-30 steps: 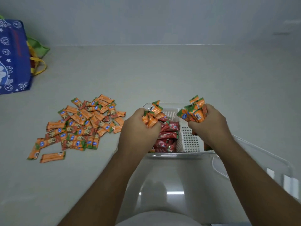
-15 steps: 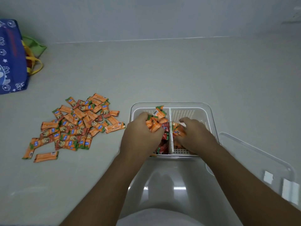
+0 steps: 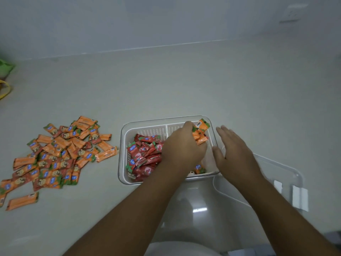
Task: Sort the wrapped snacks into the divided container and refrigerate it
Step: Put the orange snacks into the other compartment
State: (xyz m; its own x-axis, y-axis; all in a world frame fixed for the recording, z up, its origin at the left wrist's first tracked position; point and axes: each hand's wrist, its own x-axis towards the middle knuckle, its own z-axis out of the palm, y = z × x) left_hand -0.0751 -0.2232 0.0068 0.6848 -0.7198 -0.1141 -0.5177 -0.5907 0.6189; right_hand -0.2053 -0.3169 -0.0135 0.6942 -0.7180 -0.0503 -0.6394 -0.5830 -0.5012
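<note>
A clear divided container [image 3: 123, 145] with a white perforated insert sits on the pale counter. Its left compartment holds several red wrapped snacks [image 3: 143, 157]. My left hand [image 3: 182, 146] reaches over the divider into the right compartment, shut on a bunch of orange wrapped snacks [image 3: 200, 133]. A few orange snacks [image 3: 198, 168] lie at the bottom of that right compartment. My right hand [image 3: 233, 152] hovers at the container's right rim, fingers spread, holding nothing. A pile of orange wrapped snacks [image 3: 57, 156] lies on the counter to the left.
The clear lid [image 3: 280, 180] with white clips lies on the counter right of the container. A green and yellow bag edge [image 3: 4, 74] shows at the far left. A wall runs along the counter's back.
My right hand has let its orange snacks go into the right compartment and pulled out, open. My left hand has moved right over the divider with its bunch.
</note>
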